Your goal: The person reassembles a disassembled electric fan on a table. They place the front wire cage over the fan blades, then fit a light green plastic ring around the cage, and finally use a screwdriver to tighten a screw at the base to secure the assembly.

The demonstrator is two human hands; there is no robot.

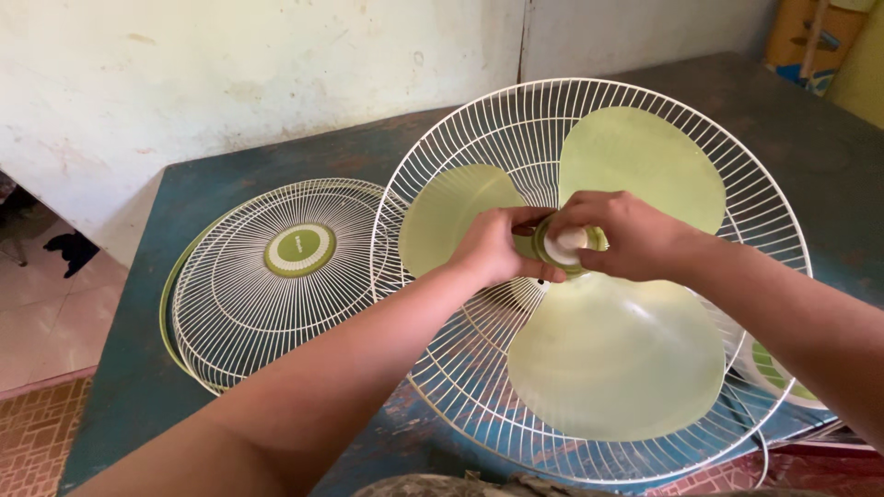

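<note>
Both my hands meet at the hub: left hand pinching the blade centre, right hand closed round the white cap. Blade sits in the rear grille on the counter. Thin plastic, probably light and flexy; best held at the hub.

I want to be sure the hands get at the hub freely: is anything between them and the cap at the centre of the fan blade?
Nothing visible. The left hand and right hand already touch the white cap on the green blade. The front grille lies apart to the left on the table, so the rear grille is uncovered.
</note>
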